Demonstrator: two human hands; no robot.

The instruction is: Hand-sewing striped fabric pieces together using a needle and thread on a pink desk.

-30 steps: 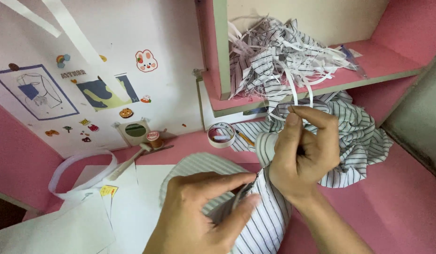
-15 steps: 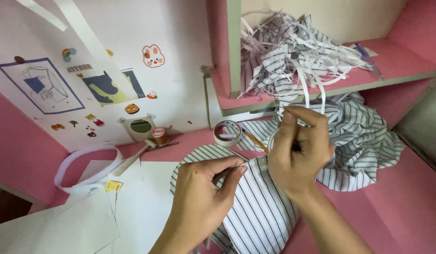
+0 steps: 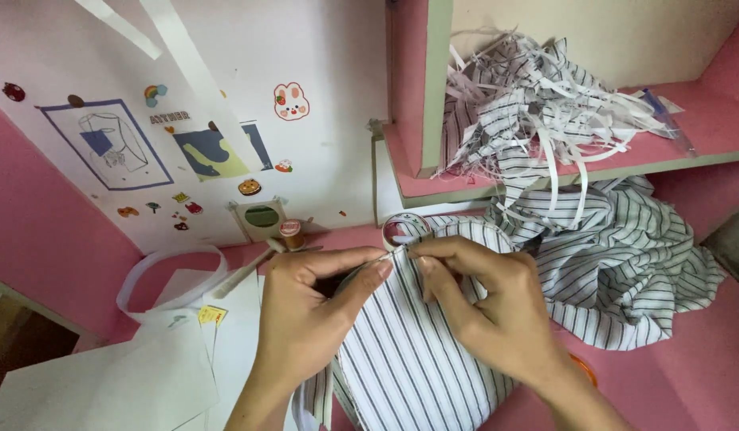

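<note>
A white cloth with dark stripes [image 3: 417, 367] lies on the pink desk in front of me. My left hand [image 3: 313, 311] pinches its folded top edge between thumb and forefinger. My right hand [image 3: 489, 311] pinches the same edge just to the right, so the fingertips of both hands almost touch. A thin pale sliver shows between the fingertips; I cannot tell whether it is a needle. The rest of the striped cloth [image 3: 632, 263] lies bunched up to the right.
A shelf [image 3: 704, 128] above holds a heap of cut fabric strips [image 3: 537, 120]. Behind my hands are a tape roll [image 3: 401, 227], a thread spool [image 3: 291, 234] and a white ring [image 3: 170, 279]. White paper sheets [image 3: 146, 375] lie at the left.
My right hand has come down from a raised position to the cloth's edge beside my left hand. The view has shifted a little to the left.
</note>
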